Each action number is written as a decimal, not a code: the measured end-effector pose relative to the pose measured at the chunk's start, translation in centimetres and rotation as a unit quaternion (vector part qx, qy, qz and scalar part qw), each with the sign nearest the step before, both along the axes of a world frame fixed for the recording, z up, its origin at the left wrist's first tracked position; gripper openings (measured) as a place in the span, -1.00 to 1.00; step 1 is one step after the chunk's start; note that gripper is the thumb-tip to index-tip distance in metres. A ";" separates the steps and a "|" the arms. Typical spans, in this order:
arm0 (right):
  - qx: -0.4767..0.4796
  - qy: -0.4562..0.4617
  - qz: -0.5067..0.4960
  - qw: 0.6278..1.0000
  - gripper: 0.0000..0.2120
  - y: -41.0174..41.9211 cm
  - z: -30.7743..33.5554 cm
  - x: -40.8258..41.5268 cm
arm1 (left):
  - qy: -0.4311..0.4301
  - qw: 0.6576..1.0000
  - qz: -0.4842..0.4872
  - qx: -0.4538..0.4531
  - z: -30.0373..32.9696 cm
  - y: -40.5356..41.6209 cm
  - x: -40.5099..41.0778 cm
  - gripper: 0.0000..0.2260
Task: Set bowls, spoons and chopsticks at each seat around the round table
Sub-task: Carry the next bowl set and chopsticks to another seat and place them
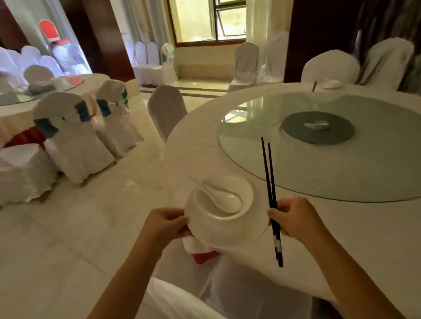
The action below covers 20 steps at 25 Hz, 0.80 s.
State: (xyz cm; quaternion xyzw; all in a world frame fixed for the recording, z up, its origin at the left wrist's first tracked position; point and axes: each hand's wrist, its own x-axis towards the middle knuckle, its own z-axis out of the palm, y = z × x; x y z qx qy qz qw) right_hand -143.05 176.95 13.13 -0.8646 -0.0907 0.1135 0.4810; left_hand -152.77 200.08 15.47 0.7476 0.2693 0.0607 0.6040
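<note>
Head view: the left hand (168, 223) and right hand (292, 219) grip a tilted plate (234, 232) carrying bowl (223, 195) and spoon (219, 192) above the desk (359, 236) edge; the right also pinches chopsticks (272, 200). The tilt could slide the bowl off.

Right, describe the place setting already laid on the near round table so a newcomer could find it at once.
Start at the near round table with the glass turntable on top. Look to its far edge, before the white-covered chairs by the dark wall. There sits a small white dish with a dark stick beside it, the only tableware resting on the cloth; the other pieces are in the person's hands.
</note>
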 end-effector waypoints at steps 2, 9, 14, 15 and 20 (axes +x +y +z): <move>-0.005 0.002 -0.052 0.999 -0.90 -0.5 -1.4 0.7 | 0.013 0.999 -0.045 -0.002 -1.6 0.3 3.0 -0.86; -0.046 0.033 -0.189 0.980 -0.88 -2.4 -9.0 3.3 | 0.081 0.986 -0.147 0.011 -9.6 -1.3 11.9 -0.81; -0.071 0.070 -0.251 0.963 -0.83 -3.4 -15.3 5.1 | 0.125 0.972 -0.200 0.017 -15.9 -2.8 16.4 -0.81; -0.078 0.076 -0.256 0.960 -0.82 -3.5 -16.4 5.4 | 0.130 0.970 -0.206 0.017 -17.0 -2.9 17.0 -0.81; -0.090 0.120 -0.268 0.952 -0.81 -3.6 -20.8 6.3 | 0.152 0.960 -0.233 0.025 -21.6 -3.2 19.2 -0.79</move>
